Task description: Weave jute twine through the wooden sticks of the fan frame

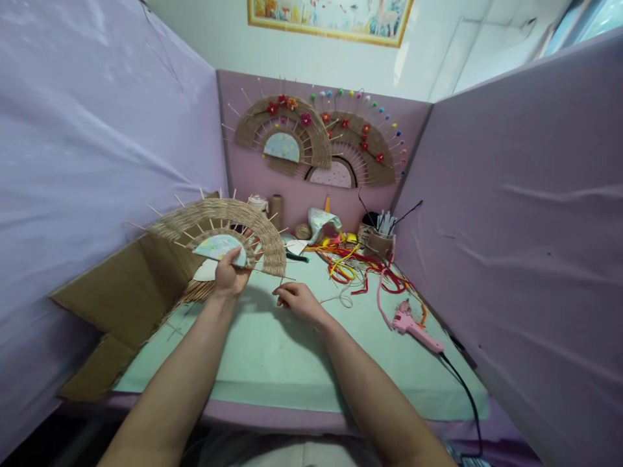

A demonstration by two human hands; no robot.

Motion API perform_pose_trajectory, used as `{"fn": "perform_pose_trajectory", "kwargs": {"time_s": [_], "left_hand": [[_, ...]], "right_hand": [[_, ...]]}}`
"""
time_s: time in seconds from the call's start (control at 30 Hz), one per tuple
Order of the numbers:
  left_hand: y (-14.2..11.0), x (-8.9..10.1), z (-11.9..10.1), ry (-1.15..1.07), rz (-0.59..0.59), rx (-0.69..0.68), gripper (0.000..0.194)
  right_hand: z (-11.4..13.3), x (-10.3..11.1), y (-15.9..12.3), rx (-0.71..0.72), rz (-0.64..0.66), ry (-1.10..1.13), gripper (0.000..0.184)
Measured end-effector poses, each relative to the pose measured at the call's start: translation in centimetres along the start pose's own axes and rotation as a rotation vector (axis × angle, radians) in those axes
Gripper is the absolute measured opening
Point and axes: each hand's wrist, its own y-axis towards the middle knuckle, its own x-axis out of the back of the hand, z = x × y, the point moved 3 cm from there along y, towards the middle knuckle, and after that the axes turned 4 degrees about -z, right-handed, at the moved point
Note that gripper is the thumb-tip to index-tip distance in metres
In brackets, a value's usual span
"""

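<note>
My left hand [232, 272] grips a half-round woven fan [226, 211] by its lower middle, thumb on the pale blue flowered half-circle [219, 246]. Twine winds around the fan's thin sticks in a wide band, and the stick ends poke out past the outer rim. Just below the fan's right end, my right hand [292, 296] is closed in a pinch on a thin strand of twine [281, 281] that leads up to the fan. A loose length of cord [344, 299] curls on the table to the right of that hand.
A pink glue gun [417, 329] with a black cable lies on the right. Red and yellow pipe cleaners [348, 263] spread over the back right, near a holder of glue sticks [379, 243]. Cardboard [121, 292] leans on the left. Two decorated fans [248, 130] hang on the back panel.
</note>
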Motion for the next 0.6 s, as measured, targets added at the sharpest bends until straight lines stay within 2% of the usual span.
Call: {"fn": "perform_pose_trajectory", "kwargs": {"time_s": [0.13, 0.27, 0.43, 0.6], "left_hand": [[0.1, 0.2, -0.1, 0.038, -0.009, -0.029, 0.035], [0.1, 0.2, -0.2, 0.086, -0.046, -0.062, 0.035], [-0.1, 0.4, 0.3, 0.110, -0.022, 0.055, 0.037], [-0.2, 0.3, 0.3, 0.081, 0.030, 0.122, 0.040]], "right_hand": [[0.9, 0.6, -0.5, 0.072, -0.005, -0.199, 0.024], [1.5, 2.1, -0.5, 0.203, -0.142, -0.315, 0.023], [1.3, 3.5, -0.2, 0.317, -0.339, -0.358, 0.018], [0.9, 4.0, 0.1, 0.298, -0.375, -0.353, 0.018]]}}
